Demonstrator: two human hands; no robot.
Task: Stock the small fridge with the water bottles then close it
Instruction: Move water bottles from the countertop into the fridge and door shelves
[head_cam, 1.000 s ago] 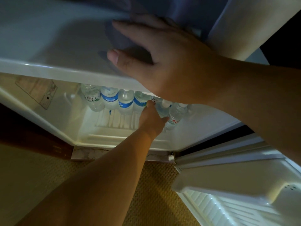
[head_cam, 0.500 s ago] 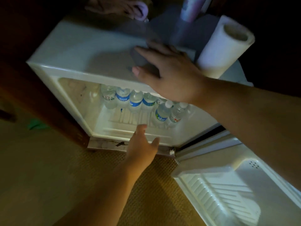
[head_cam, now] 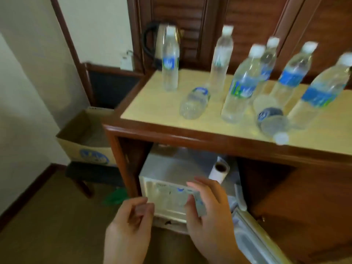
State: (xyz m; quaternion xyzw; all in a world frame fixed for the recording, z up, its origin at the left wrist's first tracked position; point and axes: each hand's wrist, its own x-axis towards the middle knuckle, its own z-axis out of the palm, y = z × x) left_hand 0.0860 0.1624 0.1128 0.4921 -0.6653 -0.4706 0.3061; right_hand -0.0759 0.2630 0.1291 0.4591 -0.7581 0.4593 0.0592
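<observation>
The job looks partly done. The small fridge (head_cam: 171, 189) sits in the recess under the wooden table (head_cam: 152, 109), its door (head_cam: 255, 237) swung open toward the near right. Through the opening a row of bottles inside the fridge (head_cam: 169, 197) shows faintly, blurred, so some stock is in; how many is too smeared to count.

A good deal is left. On the table stand six upright bottles: the far-left bottle (head_cam: 170, 60), a clear tall bottle (head_cam: 221, 61), a green-and-blue labelled bottle (head_cam: 242, 86), one behind it (head_cam: 268, 58), another to the right (head_cam: 293, 73) and the rightmost bottle (head_cam: 322, 92) at the frame edge. Two more lie on their sides: a fallen bottle (head_cam: 194, 103) near the middle and a second fallen bottle (head_cam: 270, 119) close to the near edge, its cap pointing toward the viewer.

Both hands are low, in front of the fridge opening. The left hand (head_cam: 131, 216) is loosely curled with fingers bent inward and appears to hold nothing. The right hand (head_cam: 209, 204) is spread, fingers apart, and also seems empty, though motion blur makes that uncertain.

By my reading, the eight bottles on the table must go in, then the door must be shut. A paper roll (head_cam: 219, 172) rests on the fridge top, and a cardboard box (head_cam: 85, 141) sits to the left.
</observation>
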